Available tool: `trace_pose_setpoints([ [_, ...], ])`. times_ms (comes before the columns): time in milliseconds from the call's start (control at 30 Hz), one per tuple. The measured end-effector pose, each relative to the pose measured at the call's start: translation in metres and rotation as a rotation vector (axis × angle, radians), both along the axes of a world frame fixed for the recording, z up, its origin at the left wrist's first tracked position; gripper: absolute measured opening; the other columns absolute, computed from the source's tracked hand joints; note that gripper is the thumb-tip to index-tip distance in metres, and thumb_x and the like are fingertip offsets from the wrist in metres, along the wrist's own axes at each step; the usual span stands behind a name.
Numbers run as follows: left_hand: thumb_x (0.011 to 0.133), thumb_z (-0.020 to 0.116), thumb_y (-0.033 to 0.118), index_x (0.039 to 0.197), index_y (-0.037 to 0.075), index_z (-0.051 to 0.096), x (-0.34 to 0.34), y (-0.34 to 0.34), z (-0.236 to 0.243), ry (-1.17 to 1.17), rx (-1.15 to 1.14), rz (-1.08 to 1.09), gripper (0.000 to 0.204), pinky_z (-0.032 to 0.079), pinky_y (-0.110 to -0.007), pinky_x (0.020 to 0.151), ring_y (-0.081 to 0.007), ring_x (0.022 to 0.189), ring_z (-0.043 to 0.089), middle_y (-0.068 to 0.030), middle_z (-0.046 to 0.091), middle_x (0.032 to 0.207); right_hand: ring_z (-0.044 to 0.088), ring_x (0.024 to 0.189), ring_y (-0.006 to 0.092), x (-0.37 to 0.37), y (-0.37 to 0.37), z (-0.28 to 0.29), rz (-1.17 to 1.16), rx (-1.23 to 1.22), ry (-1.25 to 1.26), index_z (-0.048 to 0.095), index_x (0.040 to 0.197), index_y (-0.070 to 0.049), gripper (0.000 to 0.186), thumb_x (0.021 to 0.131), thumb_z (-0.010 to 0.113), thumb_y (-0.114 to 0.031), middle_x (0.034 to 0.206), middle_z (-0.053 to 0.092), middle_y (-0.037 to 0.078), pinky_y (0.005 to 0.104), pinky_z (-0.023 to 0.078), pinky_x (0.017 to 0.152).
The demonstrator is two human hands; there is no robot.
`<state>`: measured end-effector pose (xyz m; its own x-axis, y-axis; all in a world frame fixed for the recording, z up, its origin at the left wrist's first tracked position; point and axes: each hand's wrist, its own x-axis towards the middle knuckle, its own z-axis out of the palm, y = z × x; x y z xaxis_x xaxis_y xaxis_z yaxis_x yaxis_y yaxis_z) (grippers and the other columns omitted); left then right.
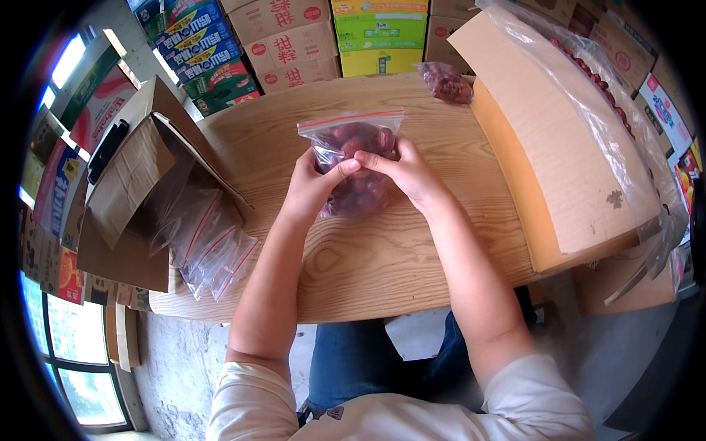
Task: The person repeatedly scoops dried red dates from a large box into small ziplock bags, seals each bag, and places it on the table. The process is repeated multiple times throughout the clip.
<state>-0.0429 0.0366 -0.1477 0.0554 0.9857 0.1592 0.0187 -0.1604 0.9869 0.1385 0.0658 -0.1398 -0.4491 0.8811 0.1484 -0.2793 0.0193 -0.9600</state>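
Note:
Between my two hands is a clear zip bag [358,192] filled with dark red dried fruit that looks like jujubes. Its red zip strip runs along the top edge, which faces away from me. My left hand [318,180] grips the bag's left side, thumb across the front. From the right, my right hand [407,170] grips it the same way, and the two thumbs meet near the middle of the bag. The fingers behind the bag are hidden. I cannot tell whether the zip is closed.
Left on the wooden table [382,272], an open cardboard box [121,198] lies with several flat zip bags [209,246] spilling out. At the right stands a large carton [544,140] lined with plastic, red fruit showing inside. Another filled bag [446,82] lies at the far edge. Stacked cartons [290,44] stand beyond.

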Motion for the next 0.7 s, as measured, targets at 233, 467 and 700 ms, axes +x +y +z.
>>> trace_pose_setpoints([
  [233,0.086,0.071,0.035,0.114,0.0,0.058,0.007,-0.004,0.008,-0.263,-0.054,0.139,0.046,0.05,-0.028,0.076,-0.0133,0.086,0.061,-0.0065,0.066,0.1,0.057,0.101,0.017,-0.001,-0.001,-0.005,0.115,0.071,-0.185,0.05,0.121,0.001,0.068,0.07,0.085,-0.029,0.109,0.061,0.009,0.0321,0.049,0.084],
  [467,0.088,0.065,0.042,0.138,0.004,0.033,0.001,0.0,-0.003,-0.237,-0.219,-0.039,0.07,0.043,-0.037,0.093,-0.0189,0.113,0.05,-0.0091,0.051,0.124,0.062,0.08,0.0134,0.004,0.003,-0.004,-0.151,-0.013,-0.054,0.058,0.11,-0.001,0.044,0.08,0.077,-0.029,0.091,0.064,0.005,0.0279,0.051,0.073],
  [700,0.09,0.055,0.04,0.129,0.007,0.047,-0.008,0.01,-0.013,-0.105,-0.209,0.282,0.052,0.033,-0.033,0.094,-0.0158,0.11,0.048,-0.0036,0.055,0.12,0.059,0.101,0.0221,0.005,0.014,-0.024,-1.03,0.532,-1.19,0.048,0.129,0.001,0.078,0.077,0.073,-0.051,0.129,0.049,0.02,0.041,0.048,0.091],
])
